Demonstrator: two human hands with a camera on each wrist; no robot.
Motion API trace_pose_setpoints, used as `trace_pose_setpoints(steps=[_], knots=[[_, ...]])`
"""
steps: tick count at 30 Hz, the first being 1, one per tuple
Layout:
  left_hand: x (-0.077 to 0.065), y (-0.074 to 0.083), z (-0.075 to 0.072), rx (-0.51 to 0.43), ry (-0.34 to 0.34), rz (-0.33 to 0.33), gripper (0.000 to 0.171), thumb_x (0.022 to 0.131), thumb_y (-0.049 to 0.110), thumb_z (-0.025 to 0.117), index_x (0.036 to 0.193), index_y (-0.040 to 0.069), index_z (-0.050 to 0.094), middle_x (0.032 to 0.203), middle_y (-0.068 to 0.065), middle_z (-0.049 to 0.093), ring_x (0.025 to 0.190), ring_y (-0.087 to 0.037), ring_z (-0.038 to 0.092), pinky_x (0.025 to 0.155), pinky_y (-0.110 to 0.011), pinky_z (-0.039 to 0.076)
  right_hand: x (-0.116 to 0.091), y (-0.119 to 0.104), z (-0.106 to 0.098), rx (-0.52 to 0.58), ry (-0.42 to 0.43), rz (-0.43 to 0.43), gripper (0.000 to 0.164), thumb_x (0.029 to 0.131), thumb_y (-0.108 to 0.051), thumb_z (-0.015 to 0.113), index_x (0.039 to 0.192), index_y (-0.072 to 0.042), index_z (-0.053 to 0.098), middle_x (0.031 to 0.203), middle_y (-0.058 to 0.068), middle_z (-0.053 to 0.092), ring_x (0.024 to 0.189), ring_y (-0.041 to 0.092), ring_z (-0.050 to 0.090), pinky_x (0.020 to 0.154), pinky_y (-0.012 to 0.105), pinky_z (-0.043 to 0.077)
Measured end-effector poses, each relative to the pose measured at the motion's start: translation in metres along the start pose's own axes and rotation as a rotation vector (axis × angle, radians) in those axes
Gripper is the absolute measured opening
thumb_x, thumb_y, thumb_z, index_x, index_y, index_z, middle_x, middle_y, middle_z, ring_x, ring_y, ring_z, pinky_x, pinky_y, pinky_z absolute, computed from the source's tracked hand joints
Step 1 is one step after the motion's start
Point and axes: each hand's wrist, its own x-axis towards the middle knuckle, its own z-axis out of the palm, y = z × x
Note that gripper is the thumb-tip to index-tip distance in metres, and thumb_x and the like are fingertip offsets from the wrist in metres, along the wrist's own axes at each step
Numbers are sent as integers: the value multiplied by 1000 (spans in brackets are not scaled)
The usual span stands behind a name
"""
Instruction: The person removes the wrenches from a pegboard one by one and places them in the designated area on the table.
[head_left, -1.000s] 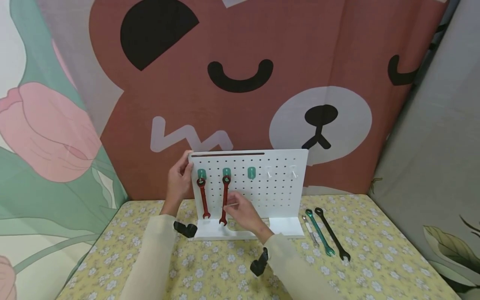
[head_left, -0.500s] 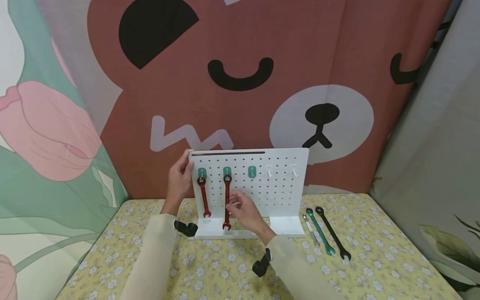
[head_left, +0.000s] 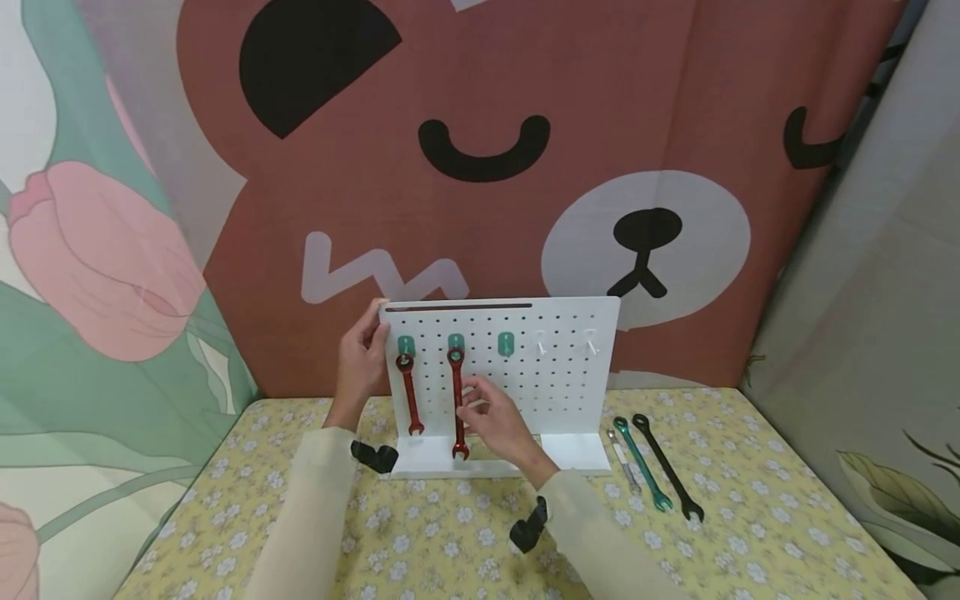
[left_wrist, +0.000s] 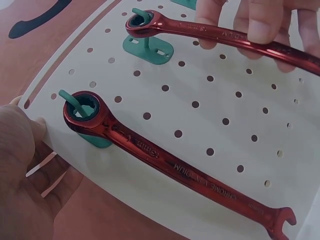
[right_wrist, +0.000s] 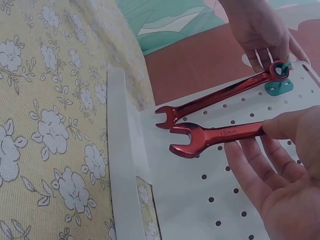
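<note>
Now, right hand (head_left: 498, 419): pinching one red wrench (head_left: 457, 383), cropped at two o'clock, left wrist view.
Left hand (head_left: 362, 362): gripping pegboard (head_left: 567, 379) at ten o'clock, some fingers hidden behind.

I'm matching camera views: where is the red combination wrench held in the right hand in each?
Head: held wrench, below and slightly left of centre.
Left wrist: held wrench, upper right.
Right wrist: held wrench, right of centre.
Shared landmark: unheld red wrench hanging on green hook.
</note>
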Motion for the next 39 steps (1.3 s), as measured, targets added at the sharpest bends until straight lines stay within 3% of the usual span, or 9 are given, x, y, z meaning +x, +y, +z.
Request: trace_pose_setpoints(steps=[5,11,15,18,21,30,39], knots=[[-1,7,2,7,7,6,37,106,-1,54,142,3,61,110,-26,70,83,-41,59,66,-20,39,-2,-2,-2,11,-6,10,32,102,-10,65,133,-13,60,110,9,61,93,24,65,81,51,58],[-6,34,0,14,-3,-7,38,105,-7,52,142,-4,57,110,-32,67,86,-48,57,67,-19,38,-7,-6,-2,17,-21,-3,31,102,-10,65,133,-12,60,109,11,62,93,25,66,78,46,59],[-3,21,1,1,-2,-5,39,105,-6,52,143,-2,58,111,-31,68,85,-46,58,67,-19,39,-11,-12,-3,2,-31,-18,31,102,-10,65,132,-12,60,108,10,62,92,25,67,73,39,59],[-1,5,2,-10,-2,-9,39,106,-3,53,144,1,59,115,-27,69,88,-40,60,68,-18,41,-14,-16,-4,-7,-40,-28,31,102,-10,65,132,-12,60,107,9,63,92,25,67,72,37,59],[0,0,1,-4,-10,-23,38,107,2,54,145,4,59,117,-24,69,90,-35,61,71,-18,43,-19,-20,-6,-12,-42,-39,31,102,-12,65,133,-13,60,107,9,63,93,25,67,72,37,59],[-2,3,-2,28,-34,-41,40,109,10,53,148,14,58,125,-14,68,94,-26,62,73,-24,46,-35,-24,-19,-24,-40,-85,35,103,-12,65,137,-11,59,109,11,63,93,27,68,75,44,59],[-3,3,-3,36,-35,-60,40,109,10,52,149,14,56,124,-15,68,93,-25,61,74,-23,45,-50,-19,-42,-2,-66,-76,36,102,-9,63,137,-7,56,108,14,61,90,27,68,74,48,59]])
